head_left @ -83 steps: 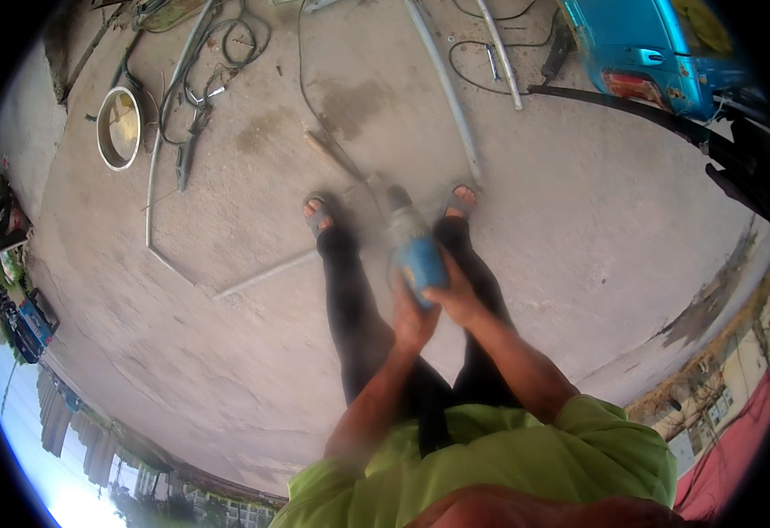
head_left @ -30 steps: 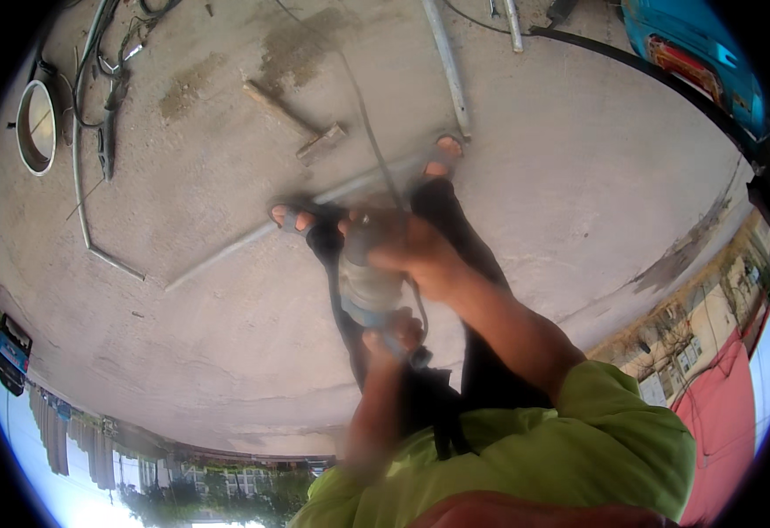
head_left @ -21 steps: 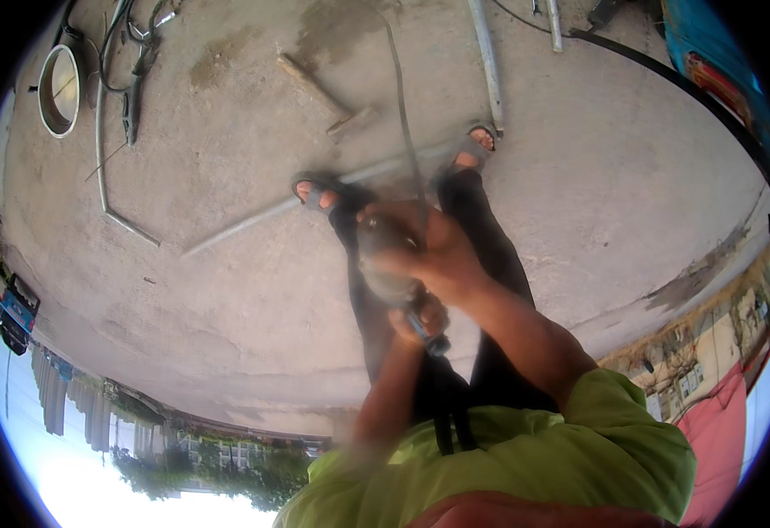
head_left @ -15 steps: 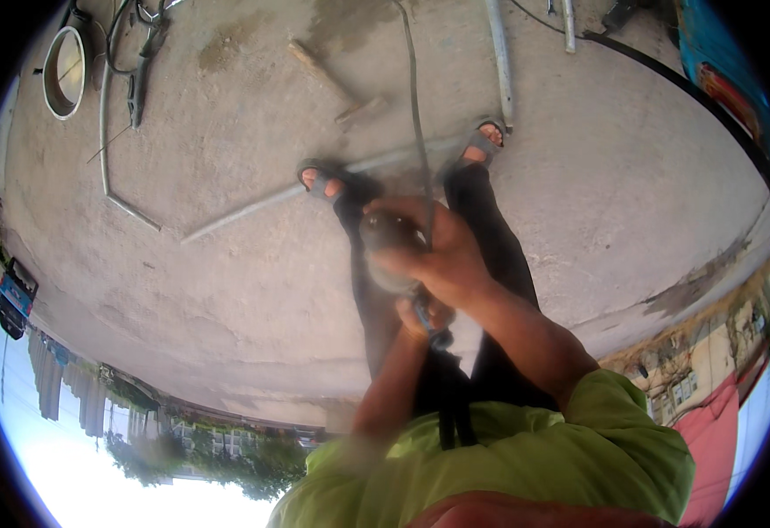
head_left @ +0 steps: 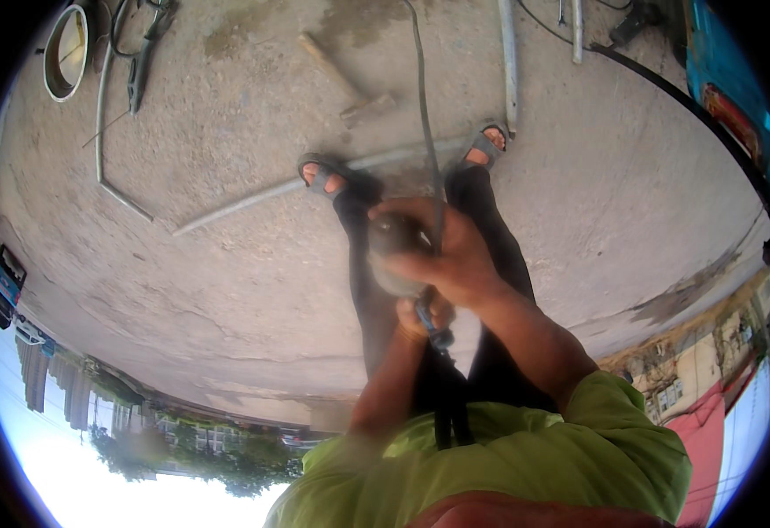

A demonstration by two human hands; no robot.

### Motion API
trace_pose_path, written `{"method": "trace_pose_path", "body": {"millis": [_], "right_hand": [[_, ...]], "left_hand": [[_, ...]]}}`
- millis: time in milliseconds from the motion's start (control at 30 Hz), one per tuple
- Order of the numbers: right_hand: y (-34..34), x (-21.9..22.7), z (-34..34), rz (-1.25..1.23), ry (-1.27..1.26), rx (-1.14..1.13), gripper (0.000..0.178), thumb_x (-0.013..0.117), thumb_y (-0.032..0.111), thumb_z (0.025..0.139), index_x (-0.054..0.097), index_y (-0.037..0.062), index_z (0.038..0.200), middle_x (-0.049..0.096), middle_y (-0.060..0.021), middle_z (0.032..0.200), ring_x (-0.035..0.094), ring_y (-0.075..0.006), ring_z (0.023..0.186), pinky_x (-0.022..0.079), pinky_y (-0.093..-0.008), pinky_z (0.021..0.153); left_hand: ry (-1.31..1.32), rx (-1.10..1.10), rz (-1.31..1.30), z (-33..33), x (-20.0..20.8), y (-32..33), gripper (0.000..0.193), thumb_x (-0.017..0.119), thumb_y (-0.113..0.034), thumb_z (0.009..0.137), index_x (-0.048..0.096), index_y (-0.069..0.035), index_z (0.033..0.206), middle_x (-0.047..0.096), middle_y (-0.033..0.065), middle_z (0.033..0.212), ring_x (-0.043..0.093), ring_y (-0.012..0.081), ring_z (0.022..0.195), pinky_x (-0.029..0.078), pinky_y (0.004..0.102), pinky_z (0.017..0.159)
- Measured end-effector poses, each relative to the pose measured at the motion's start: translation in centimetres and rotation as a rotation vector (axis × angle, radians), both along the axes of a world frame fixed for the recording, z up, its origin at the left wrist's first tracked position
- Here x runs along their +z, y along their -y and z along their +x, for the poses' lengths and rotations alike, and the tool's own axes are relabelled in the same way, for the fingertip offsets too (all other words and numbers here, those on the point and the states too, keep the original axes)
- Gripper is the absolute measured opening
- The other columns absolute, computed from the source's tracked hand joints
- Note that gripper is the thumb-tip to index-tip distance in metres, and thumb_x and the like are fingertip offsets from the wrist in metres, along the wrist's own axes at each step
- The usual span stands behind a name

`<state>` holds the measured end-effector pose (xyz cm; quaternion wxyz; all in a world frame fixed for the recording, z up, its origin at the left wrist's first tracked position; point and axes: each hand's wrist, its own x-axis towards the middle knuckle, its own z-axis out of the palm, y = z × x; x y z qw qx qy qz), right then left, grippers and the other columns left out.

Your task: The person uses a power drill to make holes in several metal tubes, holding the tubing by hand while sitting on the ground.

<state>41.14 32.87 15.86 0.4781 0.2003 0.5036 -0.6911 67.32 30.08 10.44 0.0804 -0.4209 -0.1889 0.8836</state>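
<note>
- gripping a grey power tool (head_left: 394, 255) from above, the right hand (head_left: 442, 251) has its fingers clenched over the tool's rounded body, held in front of the person's dark trousers.
- left hand (head_left: 420, 317) sits just below, fingers wrapped around the tool's rear end near a blue fitting.
- a dark cable (head_left: 425, 114) runs from the tool up across the concrete floor (head_left: 227, 264).
- a long grey pipe (head_left: 253, 195) lies by the sandalled feet; a hammer (head_left: 345, 79) rests farther off.
</note>
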Motion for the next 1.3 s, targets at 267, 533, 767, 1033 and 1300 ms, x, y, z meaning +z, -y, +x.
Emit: {"method": "trace_pose_path", "body": {"millis": [267, 533, 767, 1033, 1300], "right_hand": [[-0.1, -1.5, 0.1, -0.18, 0.032, -0.057, 0.061, 0.08, 0.013, 0.079, 0.058, 0.0019, 0.134, 0.063, -0.0119, 0.131, 0.061, -0.0212, 0.119, 0.049, -0.0378, 0.103], [-0.7, -3.4, -0.6, -0.347, 0.156, -0.224, 0.06, 0.073, 0.011, 0.079, 0.054, -0.0002, 0.135, 0.064, -0.0125, 0.128, 0.061, -0.0198, 0.116, 0.047, -0.0362, 0.104], [-3.6, -6.2, -1.0, -0.383, 0.124, -0.317, 0.062, 0.07, 0.018, 0.087, 0.047, -0.0004, 0.141, 0.056, -0.0161, 0.14, 0.055, -0.025, 0.129, 0.044, -0.0417, 0.107], [-18.0, -18.3, 4.0, 0.584, 0.287, 0.011, 0.028, 0.069, 0.015, 0.09, 0.068, 0.0005, 0.113, 0.072, -0.0065, 0.1, 0.068, -0.0166, 0.088, 0.052, -0.0324, 0.076], [-20.8, -26.5, 9.8, 0.756, 0.003, 0.266, 0.02, 0.073, 0.017, 0.088, 0.071, -0.0007, 0.098, 0.071, -0.0088, 0.078, 0.067, -0.0171, 0.068, 0.053, -0.0331, 0.066]], "left_hand": [[-0.149, -0.155, -0.006, -0.6, -0.2, 2.6, 0.052, 0.081, -0.042, 0.07, 0.061, -0.019, 0.111, 0.06, 0.0036, 0.083, 0.058, 0.0198, 0.075, 0.047, 0.0314, 0.06], [-0.101, -0.095, -0.007, -2.9, 1.9, 5.3, 0.087, 0.084, -0.037, 0.07, 0.046, -0.002, 0.14, 0.062, 0.0156, 0.107, 0.061, 0.0302, 0.09, 0.051, 0.0379, 0.068], [-0.273, -0.295, -0.017, -3.2, -1.4, 7.7, 0.065, 0.081, -0.028, 0.074, 0.057, 0.005, 0.125, 0.064, 0.0153, 0.105, 0.065, 0.0293, 0.089, 0.054, 0.0385, 0.075], [0.343, -0.598, -0.605, -8.5, 0.2, 3.9, 0.054, 0.071, -0.002, 0.082, 0.049, -0.007, 0.132, 0.064, 0.0106, 0.109, 0.065, 0.0255, 0.104, 0.055, 0.0417, 0.086], [0.48, -0.734, -0.976, 0.0, -9.5, -7.3, 0.053, 0.069, 0.002, 0.083, 0.044, -0.007, 0.129, 0.063, 0.0103, 0.104, 0.063, 0.0185, 0.09, 0.051, 0.0341, 0.082]]}}
